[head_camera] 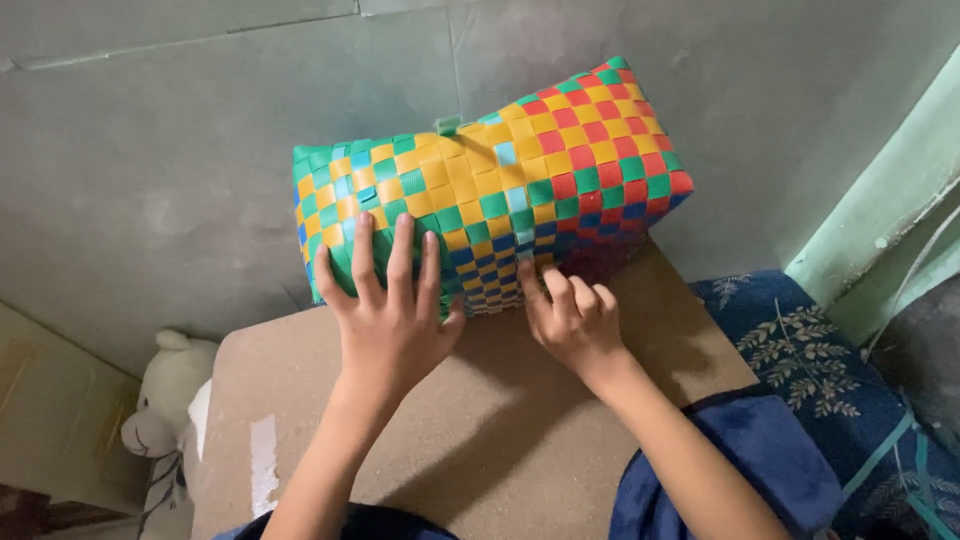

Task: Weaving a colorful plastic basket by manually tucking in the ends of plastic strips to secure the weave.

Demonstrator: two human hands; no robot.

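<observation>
At the far left, low by the wall, a white plush bear (165, 400) sits on the floor beside a pale yellow box (50, 420). Next to it lies a brown board (480, 430), flat across the person's lap, with a shiny strip of tape (263, 465) near its left edge.

The left hand (388, 315) lies palm down with its fingers spread wide, the fingertips pressed flat on the green and yellow end of a woven basket (500, 180). It pinches nothing; the thumb rests at the basket's lower edge.

The basket is made of plastic strips in green, yellow, red and blue checks. It lies on its side at the far edge of the board, tilted up to the right, against the grey wall (200, 150).

The right hand (572, 318) sits just right of the left one, its fingers curled and bunched close together, their tips touching the blue and yellow weave at the basket's lower side. Whether they pinch a strip cannot be told.

Farther right lies blue cloth (800, 350) with a pale leaf print, and a light green wall edge (890, 200) rises beyond.
</observation>
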